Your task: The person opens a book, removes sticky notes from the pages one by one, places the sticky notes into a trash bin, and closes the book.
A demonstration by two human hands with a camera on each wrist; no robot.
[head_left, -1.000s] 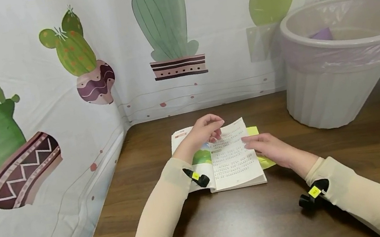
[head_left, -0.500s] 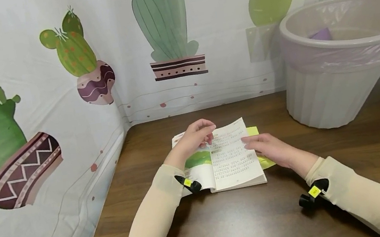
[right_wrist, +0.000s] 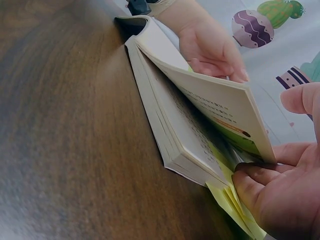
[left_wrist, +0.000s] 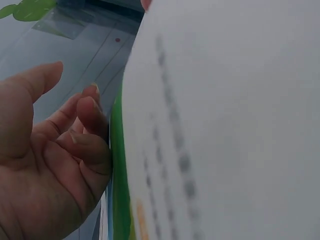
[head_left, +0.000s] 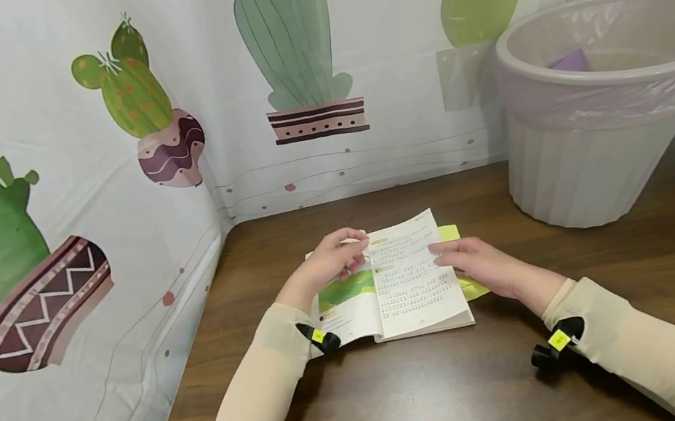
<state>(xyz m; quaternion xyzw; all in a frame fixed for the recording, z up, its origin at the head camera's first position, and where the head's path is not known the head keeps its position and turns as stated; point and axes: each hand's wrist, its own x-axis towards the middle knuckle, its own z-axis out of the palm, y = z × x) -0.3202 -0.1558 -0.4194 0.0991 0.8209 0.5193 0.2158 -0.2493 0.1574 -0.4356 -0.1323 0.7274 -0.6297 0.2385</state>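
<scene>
One open paperback book with white pages (head_left: 412,283) lies on the dark brown wood-grained table (head_left: 421,403), near the middle of the scene, its spine running from near to far. Lines of small dark print cover its right page, while the left page bears a green picture (head_left: 346,288) with white paper below it. Over the far part of the left page is the person's left hand (head_left: 330,259), fingers loosely curled and grasping nothing; the left wrist view shows them just beside the page edge, and I cannot tell whether they touch it. At the book's right edge is the right hand (head_left: 485,264), its fingers reaching into the gap beneath a raised wad of leaves (right_wrist: 220,107) and touching them, the thumb apart, so nothing is clenched. Bright yellow paper-like sheets (right_wrist: 235,207) jut from the book's right side, beneath that hand.

Both forearms wear cream fabric sleeves (head_left: 671,349), with a small black wrist camera (head_left: 325,341) on each. At the far right stands a grey-white ribbed plastic bin (head_left: 588,160), a translucent purple liner (head_left: 599,101) folded over its rim. Behind everything hangs a white cloth printed with potted cacti (head_left: 392,10).
</scene>
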